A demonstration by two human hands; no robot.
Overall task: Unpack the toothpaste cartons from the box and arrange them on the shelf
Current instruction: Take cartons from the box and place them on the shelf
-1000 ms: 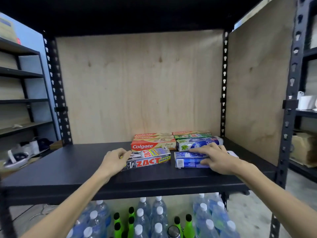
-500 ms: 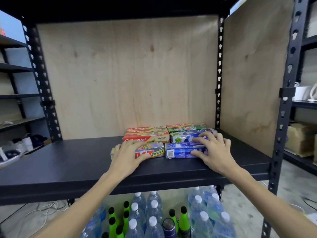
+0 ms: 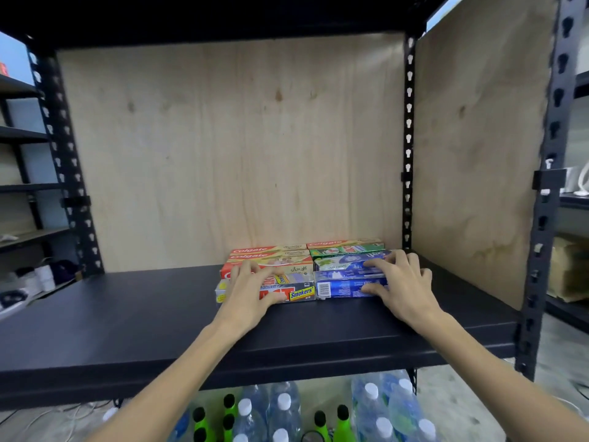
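Eight toothpaste cartons lie in two touching columns of four toward the back right of a black metal shelf [image 3: 127, 330]. The left hand [image 3: 251, 295] grasps the front Zact Smokers carton [image 3: 298, 291], fingers over its top, thumb along its front. The right hand [image 3: 404, 285] grasps the front blue carton [image 3: 344, 287] the same way. Behind stand plywood panels [image 3: 223, 148]; below, clear water bottles [image 3: 283, 413] and green bottles [image 3: 342, 422], too crowded to count.
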